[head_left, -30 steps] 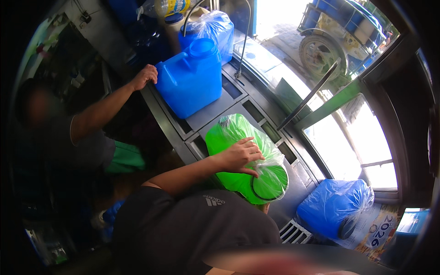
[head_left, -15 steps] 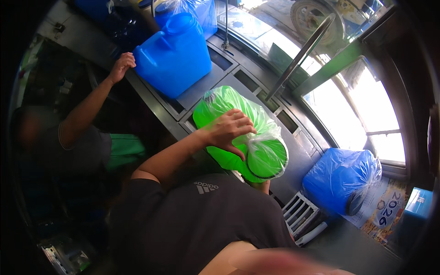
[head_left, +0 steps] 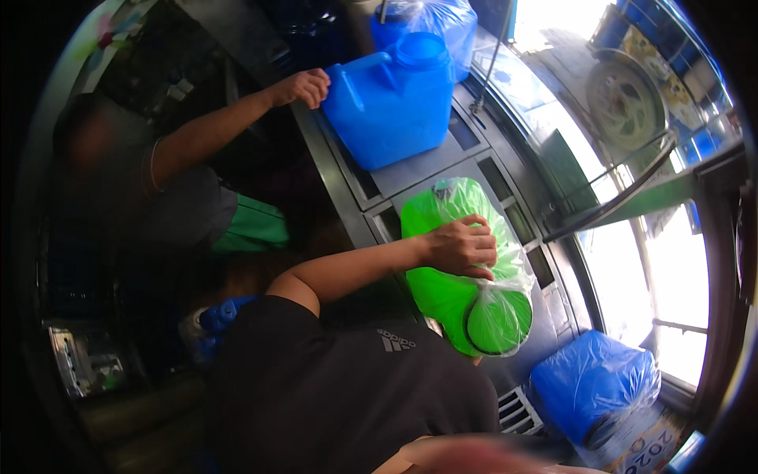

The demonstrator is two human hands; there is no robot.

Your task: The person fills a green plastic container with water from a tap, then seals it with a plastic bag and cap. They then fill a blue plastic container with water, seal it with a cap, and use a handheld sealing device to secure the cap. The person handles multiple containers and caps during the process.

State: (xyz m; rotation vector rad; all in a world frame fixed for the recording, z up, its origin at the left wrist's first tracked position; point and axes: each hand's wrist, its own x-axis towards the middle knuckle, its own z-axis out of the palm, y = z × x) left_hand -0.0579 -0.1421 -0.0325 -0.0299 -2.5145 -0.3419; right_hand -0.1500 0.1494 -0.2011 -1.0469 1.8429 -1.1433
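A bright green jug (head_left: 430, 272) lies on the metal counter inside a clear plastic bag (head_left: 505, 261). Its round green lid (head_left: 499, 322) has a dark rim and is turned toward my body. From the left, my left hand (head_left: 462, 245) reaches over the jug, fingers curled closed on the gathered plastic behind the lid. Only a sliver of my right hand (head_left: 477, 360) shows below the lid; its fingers are hidden by the jug. Farther off, a co-worker's hand (head_left: 308, 87) rests at the left edge of an uncovered blue jug (head_left: 395, 107).
A bagged blue container (head_left: 592, 387) sits at the near right, by a slotted grate (head_left: 521, 412). Another bagged blue container (head_left: 458, 28) stands behind the blue jug. Rectangular slots (head_left: 496, 178) break the metal counter (head_left: 470, 166). A dark curved pipe (head_left: 624, 201) rises at the right.
My left hand's thumb and fingers, spread apart before, are now drawn together on the bag. The view has shifted, so things appear farther right. My right hand shows less.
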